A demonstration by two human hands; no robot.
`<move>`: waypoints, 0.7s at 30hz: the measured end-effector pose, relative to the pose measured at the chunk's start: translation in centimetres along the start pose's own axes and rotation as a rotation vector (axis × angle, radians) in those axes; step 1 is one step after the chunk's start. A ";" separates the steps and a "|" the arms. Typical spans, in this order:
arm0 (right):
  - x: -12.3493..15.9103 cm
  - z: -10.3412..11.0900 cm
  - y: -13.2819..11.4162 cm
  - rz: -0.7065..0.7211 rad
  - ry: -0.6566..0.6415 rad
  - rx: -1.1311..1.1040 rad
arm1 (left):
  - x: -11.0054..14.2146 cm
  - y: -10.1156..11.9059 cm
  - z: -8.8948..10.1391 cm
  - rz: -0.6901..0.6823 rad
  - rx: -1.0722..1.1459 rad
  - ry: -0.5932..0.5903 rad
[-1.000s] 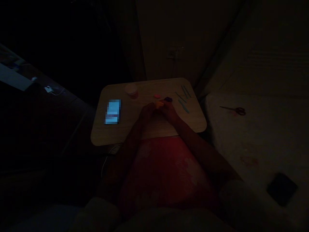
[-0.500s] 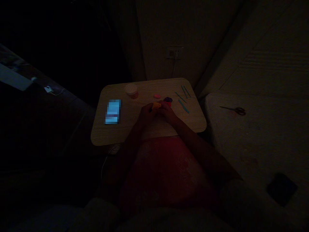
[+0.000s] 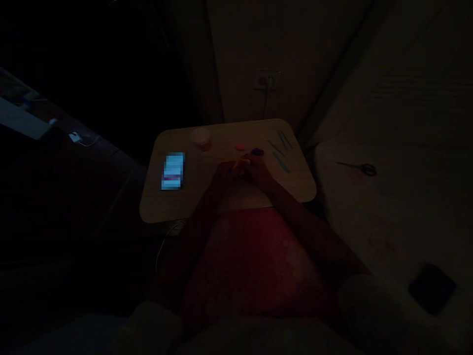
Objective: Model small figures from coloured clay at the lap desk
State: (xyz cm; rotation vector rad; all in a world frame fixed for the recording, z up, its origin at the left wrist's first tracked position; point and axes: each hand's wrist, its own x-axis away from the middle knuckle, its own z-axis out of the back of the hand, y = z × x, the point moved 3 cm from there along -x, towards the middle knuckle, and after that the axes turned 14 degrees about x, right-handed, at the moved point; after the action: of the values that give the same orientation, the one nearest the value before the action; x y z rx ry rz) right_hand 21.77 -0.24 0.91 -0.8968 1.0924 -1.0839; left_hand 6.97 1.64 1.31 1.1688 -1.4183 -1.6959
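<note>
The room is very dark. My left hand (image 3: 223, 176) and my right hand (image 3: 258, 172) meet over the middle of a small wooden table (image 3: 192, 197). Both are closed around a small orange lump (image 3: 242, 160), soft-looking like clay, of which only a sliver shows between the fingers. Just beyond my right hand lie a dark purple piece (image 3: 257, 152) and a pink piece (image 3: 240, 147).
A lit phone (image 3: 173, 171) lies on the table's left. A pink tub (image 3: 201, 138) stands at the back. Several teal stick tools (image 3: 281, 148) lie at the right. Scissors (image 3: 364, 169) and a dark flat object (image 3: 430, 287) rest on the pale surface beside the table.
The orange lump showed plainly between my fingers before; now my hands have closed over it and most of it is hidden. My hands have stayed in the same spot.
</note>
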 end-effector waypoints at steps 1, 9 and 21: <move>0.0 0.0 0.0 -0.009 0.008 -0.016 | 0.0 -0.1 0.0 0.012 0.010 -0.002; 0.1 0.5 1.2 -0.152 0.101 -0.242 | -0.1 -0.1 -0.3 0.069 0.211 -0.095; -0.1 0.0 1.4 -0.058 0.062 -0.056 | -0.7 -0.3 -0.2 -0.054 0.186 0.022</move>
State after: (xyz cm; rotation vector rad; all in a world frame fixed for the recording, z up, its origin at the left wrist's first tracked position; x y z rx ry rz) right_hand 22.04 0.21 -0.35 -0.9495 1.1590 -1.1405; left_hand 7.50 2.20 1.15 1.3335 -1.5704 -1.6085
